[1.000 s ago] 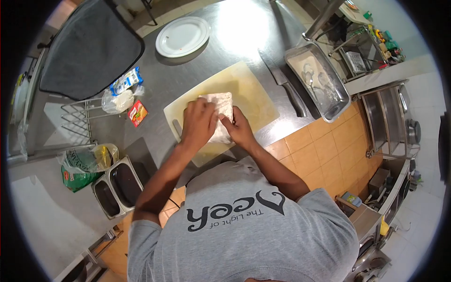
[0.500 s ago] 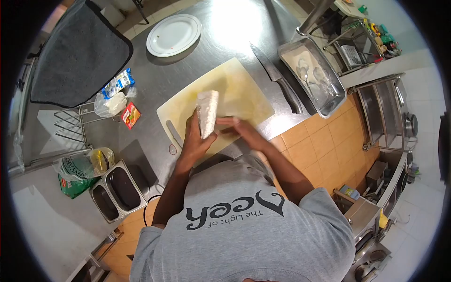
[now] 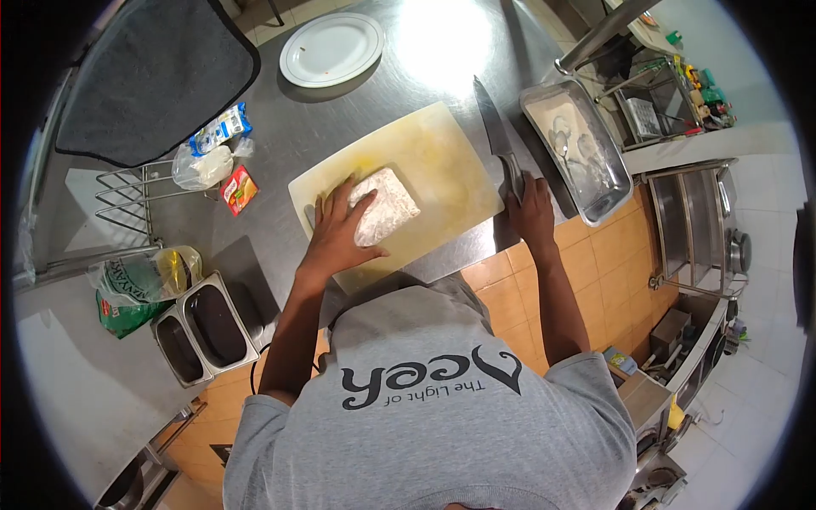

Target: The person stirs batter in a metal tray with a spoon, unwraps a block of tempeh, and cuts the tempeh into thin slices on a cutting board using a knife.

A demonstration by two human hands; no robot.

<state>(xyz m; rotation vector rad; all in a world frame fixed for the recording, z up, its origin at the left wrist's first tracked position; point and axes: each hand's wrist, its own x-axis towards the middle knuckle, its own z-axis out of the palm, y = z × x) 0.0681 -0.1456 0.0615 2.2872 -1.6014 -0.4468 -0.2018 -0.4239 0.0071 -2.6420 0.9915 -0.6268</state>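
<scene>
A pale, mottled block that looks like tempeh (image 3: 389,208) lies flat on the yellowed white cutting board (image 3: 450,161). My left hand (image 3: 336,238) holds it from its left side, fingers spread across the edge and top, thumb at the near edge. To the right of the board, my right hand (image 3: 533,212) is closed around the handle end of a kitchen knife (image 3: 493,127). The blade rests on the steel table and points away from me. Part of the handle is hidden under my fingers.
Right of the knife, a metal tray (image 3: 586,161) holds a whitish mixture and a spoon. A white plate (image 3: 331,51) stands at the far side. Packets, including a red one (image 3: 239,189), lie left near a wire rack (image 3: 127,200). Steel containers (image 3: 217,327) stand near left.
The block went from upright in my left hand to flat on the board. My right hand left the block and moved right to the knife handle. The view shifted slightly.
</scene>
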